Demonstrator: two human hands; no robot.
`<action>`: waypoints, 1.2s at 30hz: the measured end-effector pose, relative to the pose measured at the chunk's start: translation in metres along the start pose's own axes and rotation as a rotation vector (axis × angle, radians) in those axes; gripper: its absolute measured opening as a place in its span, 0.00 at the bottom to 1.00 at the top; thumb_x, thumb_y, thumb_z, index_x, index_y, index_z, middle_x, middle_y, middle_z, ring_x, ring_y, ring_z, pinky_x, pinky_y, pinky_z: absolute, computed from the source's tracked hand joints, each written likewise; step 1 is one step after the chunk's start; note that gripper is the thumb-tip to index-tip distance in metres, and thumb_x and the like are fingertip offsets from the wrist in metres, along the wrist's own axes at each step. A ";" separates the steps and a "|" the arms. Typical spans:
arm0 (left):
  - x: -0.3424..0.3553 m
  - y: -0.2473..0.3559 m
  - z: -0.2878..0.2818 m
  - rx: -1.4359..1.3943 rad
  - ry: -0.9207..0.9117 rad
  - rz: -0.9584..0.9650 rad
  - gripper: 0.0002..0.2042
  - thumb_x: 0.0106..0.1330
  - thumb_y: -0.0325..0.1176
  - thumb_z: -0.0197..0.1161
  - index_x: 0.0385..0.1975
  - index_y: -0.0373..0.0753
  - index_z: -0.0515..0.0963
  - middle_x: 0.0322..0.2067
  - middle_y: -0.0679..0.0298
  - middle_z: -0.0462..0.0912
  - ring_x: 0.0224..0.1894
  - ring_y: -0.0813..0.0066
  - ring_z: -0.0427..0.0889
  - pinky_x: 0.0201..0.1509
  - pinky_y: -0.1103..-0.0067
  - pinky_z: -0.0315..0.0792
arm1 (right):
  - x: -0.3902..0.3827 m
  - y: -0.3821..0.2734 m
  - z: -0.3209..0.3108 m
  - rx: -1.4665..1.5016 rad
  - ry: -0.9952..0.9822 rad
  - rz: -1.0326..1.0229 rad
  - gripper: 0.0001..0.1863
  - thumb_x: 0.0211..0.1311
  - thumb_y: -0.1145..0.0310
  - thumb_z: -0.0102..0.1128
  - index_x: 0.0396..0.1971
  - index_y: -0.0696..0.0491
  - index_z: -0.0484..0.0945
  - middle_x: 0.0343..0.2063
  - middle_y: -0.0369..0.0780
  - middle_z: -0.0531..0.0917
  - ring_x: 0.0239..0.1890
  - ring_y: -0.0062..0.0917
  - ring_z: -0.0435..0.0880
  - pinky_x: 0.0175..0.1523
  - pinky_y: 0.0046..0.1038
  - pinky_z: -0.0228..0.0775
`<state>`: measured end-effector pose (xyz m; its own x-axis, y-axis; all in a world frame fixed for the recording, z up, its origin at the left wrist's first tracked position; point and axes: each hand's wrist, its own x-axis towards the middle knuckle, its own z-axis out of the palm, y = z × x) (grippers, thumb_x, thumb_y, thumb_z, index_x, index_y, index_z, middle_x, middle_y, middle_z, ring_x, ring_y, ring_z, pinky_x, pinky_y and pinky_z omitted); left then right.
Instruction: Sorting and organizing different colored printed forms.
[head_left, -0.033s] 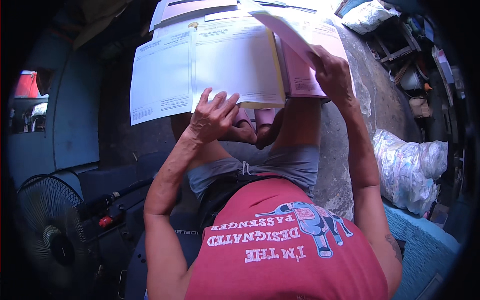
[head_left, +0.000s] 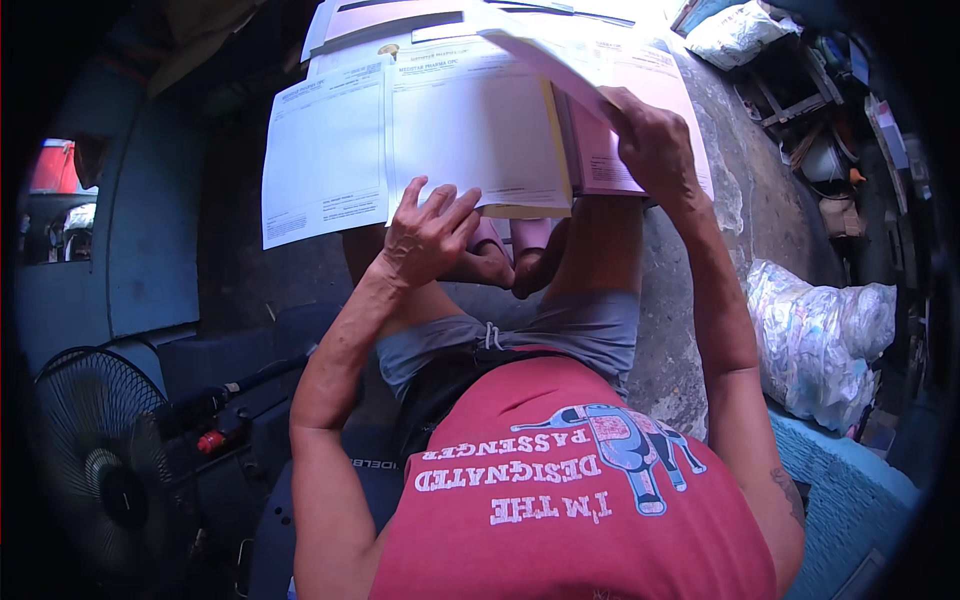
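We press our left hand (head_left: 428, 235) with spread fingers on the white form (head_left: 478, 125); our right hand (head_left: 650, 140) pinches a lifted pink sheet (head_left: 560, 60); a white plastic bag (head_left: 815, 335) lies right.

Paper stack (head_left: 470, 130) fills the lap, fan (head_left: 105, 460) crowds lower left, plastic bags (head_left: 815, 335) block right

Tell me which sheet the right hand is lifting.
The pink sheet at the right of the stack; the right hand grips it, raised and curling, while the white sheets lie flat.

Top of the paper stack (head_left: 470, 40) cut off by the frame edge (print too small to tell).
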<state>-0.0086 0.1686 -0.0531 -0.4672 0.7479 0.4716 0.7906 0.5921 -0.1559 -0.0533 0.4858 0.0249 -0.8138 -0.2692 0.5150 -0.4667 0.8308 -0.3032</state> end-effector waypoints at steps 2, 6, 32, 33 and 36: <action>0.003 0.004 -0.001 -0.059 0.010 -0.055 0.06 0.58 0.32 0.70 0.35 0.43 0.87 0.51 0.68 0.85 0.50 0.65 0.84 0.56 0.55 0.76 | 0.011 -0.019 0.016 -0.014 -0.050 -0.090 0.11 0.66 0.72 0.55 0.47 0.50 0.80 0.30 0.47 0.87 0.31 0.42 0.89 0.38 0.40 0.81; 0.004 0.005 -0.010 -0.120 0.027 -0.145 0.06 0.57 0.34 0.71 0.34 0.46 0.85 0.47 0.69 0.86 0.49 0.67 0.83 0.55 0.58 0.75 | 0.013 -0.050 0.048 -0.061 -0.246 -0.215 0.07 0.64 0.76 0.54 0.39 0.54 0.79 0.28 0.46 0.87 0.28 0.35 0.89 0.34 0.39 0.80; 0.028 -0.033 -0.035 0.111 -0.043 -0.314 0.21 0.59 0.34 0.72 0.54 0.50 0.82 0.52 0.68 0.82 0.59 0.67 0.76 0.66 0.44 0.61 | 0.000 -0.067 0.054 -0.009 -0.421 -0.320 0.11 0.64 0.66 0.61 0.37 0.59 0.81 0.30 0.48 0.87 0.32 0.41 0.89 0.38 0.40 0.80; 0.029 -0.034 -0.032 0.072 -0.125 -0.314 0.19 0.59 0.33 0.71 0.52 0.50 0.84 0.49 0.68 0.84 0.57 0.67 0.78 0.66 0.43 0.61 | 0.001 -0.064 0.054 -0.021 -0.422 -0.308 0.11 0.64 0.66 0.61 0.37 0.59 0.81 0.30 0.48 0.87 0.32 0.41 0.89 0.38 0.40 0.80; 0.049 -0.016 -0.042 0.135 0.128 -0.282 0.14 0.59 0.31 0.71 0.45 0.47 0.85 0.45 0.68 0.84 0.52 0.67 0.79 0.65 0.46 0.63 | 0.014 -0.058 0.054 -0.123 -0.474 -0.277 0.09 0.58 0.68 0.63 0.34 0.58 0.81 0.28 0.46 0.87 0.32 0.38 0.90 0.37 0.36 0.81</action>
<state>-0.0277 0.1829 0.0094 -0.6001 0.5102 0.6161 0.5736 0.8113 -0.1132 -0.0565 0.4077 0.0060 -0.7464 -0.6512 0.1371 -0.6644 0.7409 -0.0979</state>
